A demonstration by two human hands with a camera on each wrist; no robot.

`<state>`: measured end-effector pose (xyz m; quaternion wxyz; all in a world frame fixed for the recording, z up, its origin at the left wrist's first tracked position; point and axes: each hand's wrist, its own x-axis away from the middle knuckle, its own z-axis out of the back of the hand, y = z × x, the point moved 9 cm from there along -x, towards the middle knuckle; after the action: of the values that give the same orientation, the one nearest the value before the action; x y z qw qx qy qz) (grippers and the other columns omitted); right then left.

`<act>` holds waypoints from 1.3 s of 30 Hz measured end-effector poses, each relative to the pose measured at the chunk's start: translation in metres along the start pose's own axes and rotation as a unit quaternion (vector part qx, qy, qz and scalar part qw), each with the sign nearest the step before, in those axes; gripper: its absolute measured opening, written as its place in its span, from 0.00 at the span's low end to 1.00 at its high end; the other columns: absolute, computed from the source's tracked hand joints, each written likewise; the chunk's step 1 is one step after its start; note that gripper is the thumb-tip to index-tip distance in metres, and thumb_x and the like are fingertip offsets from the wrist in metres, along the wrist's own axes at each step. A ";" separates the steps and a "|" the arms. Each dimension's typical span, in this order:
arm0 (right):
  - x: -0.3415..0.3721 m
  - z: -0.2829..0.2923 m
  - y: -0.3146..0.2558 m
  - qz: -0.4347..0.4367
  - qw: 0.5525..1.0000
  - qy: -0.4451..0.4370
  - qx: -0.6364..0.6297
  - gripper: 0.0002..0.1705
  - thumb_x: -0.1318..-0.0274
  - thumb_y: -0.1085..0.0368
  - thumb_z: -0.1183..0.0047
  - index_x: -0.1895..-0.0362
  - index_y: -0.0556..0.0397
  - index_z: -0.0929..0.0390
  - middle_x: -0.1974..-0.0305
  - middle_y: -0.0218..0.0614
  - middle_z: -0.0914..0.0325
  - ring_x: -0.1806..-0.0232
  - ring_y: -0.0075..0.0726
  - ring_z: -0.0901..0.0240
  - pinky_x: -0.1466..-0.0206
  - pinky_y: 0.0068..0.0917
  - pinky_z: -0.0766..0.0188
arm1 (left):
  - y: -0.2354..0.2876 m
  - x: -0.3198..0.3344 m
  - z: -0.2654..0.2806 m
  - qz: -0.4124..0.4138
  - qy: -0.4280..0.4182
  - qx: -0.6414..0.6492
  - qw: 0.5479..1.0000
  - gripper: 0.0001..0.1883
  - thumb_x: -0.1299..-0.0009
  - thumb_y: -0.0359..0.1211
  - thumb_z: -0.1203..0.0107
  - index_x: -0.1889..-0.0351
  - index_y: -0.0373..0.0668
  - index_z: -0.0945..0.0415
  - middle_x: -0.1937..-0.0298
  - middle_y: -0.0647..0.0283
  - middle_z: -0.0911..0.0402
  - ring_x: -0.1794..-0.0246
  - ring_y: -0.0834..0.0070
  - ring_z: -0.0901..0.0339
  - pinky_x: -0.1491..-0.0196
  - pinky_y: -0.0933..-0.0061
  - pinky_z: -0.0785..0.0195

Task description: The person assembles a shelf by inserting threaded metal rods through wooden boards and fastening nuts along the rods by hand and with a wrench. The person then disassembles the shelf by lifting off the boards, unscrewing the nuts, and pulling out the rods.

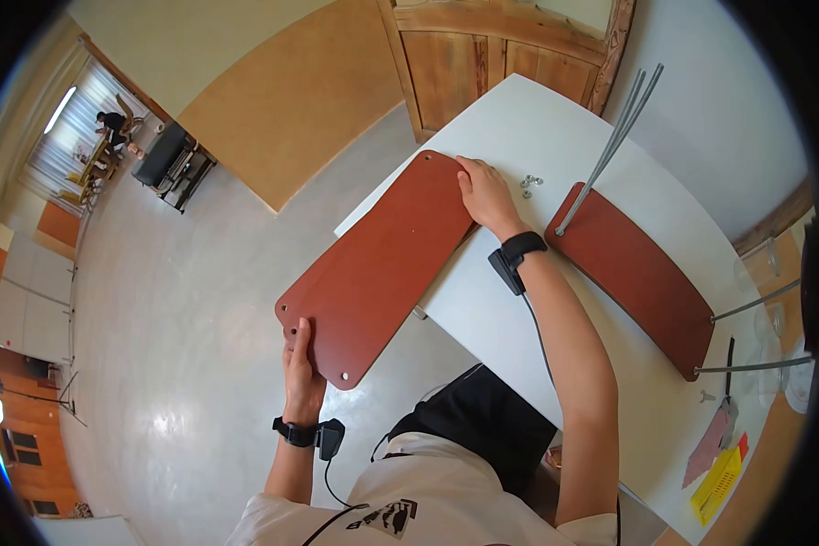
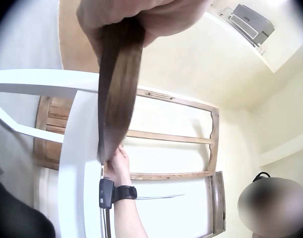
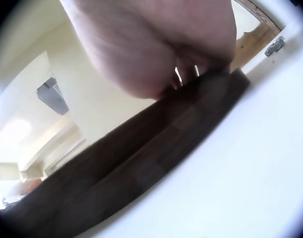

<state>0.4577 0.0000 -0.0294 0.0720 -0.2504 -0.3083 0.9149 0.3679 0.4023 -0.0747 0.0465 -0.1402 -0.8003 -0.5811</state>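
Note:
Two stacked red-brown boards, the upper one (image 1: 382, 264) with holes at its corners, slant over the table's left edge. My left hand (image 1: 302, 373) grips their lower left end, thumb on the top face. At the far end, my right hand (image 1: 489, 196) holds the edge, fingers over it. In the left wrist view the boards (image 2: 122, 89) show edge-on below my left hand (image 2: 146, 12), with my right hand (image 2: 120, 166) at the far end. The right wrist view shows dark board edges (image 3: 141, 148) under my right hand (image 3: 156, 44); its fingertips are partly hidden.
On the white table (image 1: 491, 300), another red-brown board (image 1: 628, 282) lies to the right, with metal rods (image 1: 610, 150) at both ends. Small metal parts (image 1: 530, 186) lie near my right hand. A yellow packet (image 1: 719, 487) and pink piece (image 1: 708, 446) are at the near right.

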 end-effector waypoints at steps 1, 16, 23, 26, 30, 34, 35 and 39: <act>0.004 0.005 0.001 -0.015 1.000 0.001 0.021 0.22 0.27 0.62 0.55 0.35 0.61 0.26 0.40 0.54 0.22 0.39 0.63 0.26 0.36 0.52 0.28 | 0.001 -0.002 -0.001 0.004 0.021 0.013 1.000 0.33 0.19 0.49 0.47 0.25 0.39 0.38 0.30 0.59 0.27 0.31 0.70 0.29 0.32 0.64 0.31; 0.009 0.009 -0.001 -0.037 0.990 0.048 0.125 0.25 0.30 0.55 0.46 0.37 0.57 0.25 0.46 0.50 0.22 0.43 0.58 0.26 0.40 0.54 0.29 | -0.009 -0.017 -0.016 0.028 0.004 -0.006 1.000 0.33 0.19 0.48 0.46 0.26 0.36 0.38 0.32 0.58 0.26 0.33 0.69 0.26 0.35 0.65 0.28; 0.016 0.026 -0.010 0.029 0.993 0.068 0.095 0.29 0.37 0.60 0.39 0.36 0.62 0.26 0.35 0.59 0.32 0.34 0.63 0.34 0.31 0.54 0.36 | -0.011 -0.045 -0.036 0.028 -0.010 0.013 0.999 0.31 0.19 0.48 0.46 0.27 0.37 0.35 0.32 0.61 0.26 0.33 0.71 0.26 0.37 0.66 0.26; 0.046 0.047 -0.027 0.049 0.996 0.049 0.049 0.31 0.42 0.63 0.37 0.35 0.62 0.27 0.32 0.63 0.36 0.32 0.67 0.36 0.29 0.54 0.37 | -0.016 -0.048 -0.044 0.023 -0.013 0.024 0.999 0.31 0.19 0.48 0.46 0.28 0.36 0.35 0.33 0.61 0.25 0.33 0.71 0.26 0.37 0.66 0.25; 0.088 0.078 -0.044 0.051 0.998 -0.012 -0.024 0.30 0.38 0.65 0.39 0.34 0.63 0.28 0.32 0.64 0.36 0.34 0.67 0.33 0.29 0.51 0.35 | -0.018 -0.049 -0.053 0.012 -0.018 0.003 1.000 0.30 0.19 0.46 0.45 0.27 0.36 0.35 0.32 0.61 0.26 0.33 0.71 0.26 0.35 0.66 0.27; 0.118 0.108 -0.051 0.026 0.994 -0.089 -0.064 0.23 0.31 0.63 0.44 0.36 0.56 0.26 0.31 0.47 0.32 0.32 0.54 0.31 0.31 0.45 0.32 | -0.021 -0.057 -0.050 0.017 -0.033 0.012 0.999 0.30 0.19 0.46 0.45 0.27 0.37 0.35 0.32 0.61 0.26 0.33 0.71 0.26 0.35 0.66 0.28; 0.125 0.118 -0.051 0.033 0.994 -0.063 -0.082 0.17 0.31 0.64 0.44 0.42 0.55 0.23 0.39 0.43 0.24 0.39 0.51 0.25 0.36 0.44 0.28 | -0.020 -0.056 -0.050 0.023 -0.031 0.004 0.999 0.30 0.19 0.47 0.46 0.27 0.37 0.36 0.32 0.61 0.26 0.33 0.71 0.26 0.35 0.67 0.28; 0.159 0.149 -0.033 0.020 0.997 -0.010 -0.076 0.12 0.36 0.68 0.43 0.50 0.56 0.22 0.55 0.43 0.19 0.49 0.53 0.23 0.45 0.45 0.26 | -0.020 -0.057 -0.046 0.034 -0.044 -0.003 0.998 0.31 0.18 0.48 0.47 0.27 0.37 0.36 0.31 0.61 0.26 0.32 0.71 0.27 0.35 0.67 0.28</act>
<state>0.2449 -0.0068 0.0272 0.0313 -0.2518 -0.3731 0.8924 0.4128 0.3432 -0.0912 0.0307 -0.1934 -0.7946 -0.5748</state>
